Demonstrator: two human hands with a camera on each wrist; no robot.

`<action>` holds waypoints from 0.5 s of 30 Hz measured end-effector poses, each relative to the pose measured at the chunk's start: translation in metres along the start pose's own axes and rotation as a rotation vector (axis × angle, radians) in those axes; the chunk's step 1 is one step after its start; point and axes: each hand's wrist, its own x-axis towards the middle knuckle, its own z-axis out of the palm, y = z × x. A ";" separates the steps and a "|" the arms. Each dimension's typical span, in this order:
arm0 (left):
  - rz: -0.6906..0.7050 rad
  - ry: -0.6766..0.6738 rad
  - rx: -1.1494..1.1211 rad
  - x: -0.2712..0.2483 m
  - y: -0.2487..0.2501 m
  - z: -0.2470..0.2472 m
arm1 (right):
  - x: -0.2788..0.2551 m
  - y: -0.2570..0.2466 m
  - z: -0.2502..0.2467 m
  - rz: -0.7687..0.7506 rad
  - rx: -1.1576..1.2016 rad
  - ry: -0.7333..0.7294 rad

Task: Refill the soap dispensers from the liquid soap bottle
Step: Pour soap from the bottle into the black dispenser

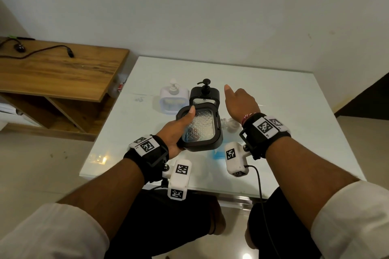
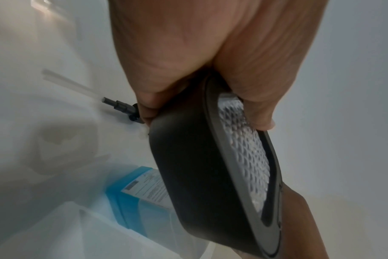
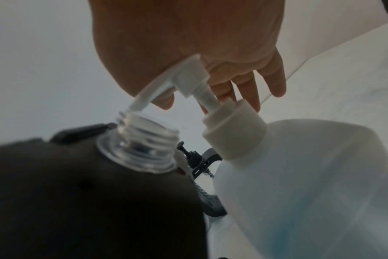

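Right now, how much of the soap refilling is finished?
Done: the black dispenser gripped by the left hand has its pump off, its neck open. In hand: the right hand presses the liquid soap bottle's pump, spout at that neck. Left: the second black dispenser and white dispenser still stand capped.

Black open dispenser (image 1: pixel 200 130), cap off, clear threaded neck (image 3: pixel 142 145) bare, tilted beneath the white soap bottle (image 3: pixel 310 184) nozzle. At twelve o'clock, a capped black dispenser (image 1: pixel 205 92) stands upright; white dispenser (image 1: pixel 173 99) beside it at eleven.
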 end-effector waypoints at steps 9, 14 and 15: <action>-0.006 0.005 -0.003 -0.003 0.000 0.001 | -0.007 0.002 0.003 0.040 -0.035 -0.053; -0.009 -0.002 -0.007 -0.006 0.000 0.002 | -0.010 -0.003 0.004 -0.008 -0.022 0.004; -0.007 -0.001 -0.005 -0.006 0.001 0.003 | -0.009 -0.004 0.003 -0.013 -0.024 0.011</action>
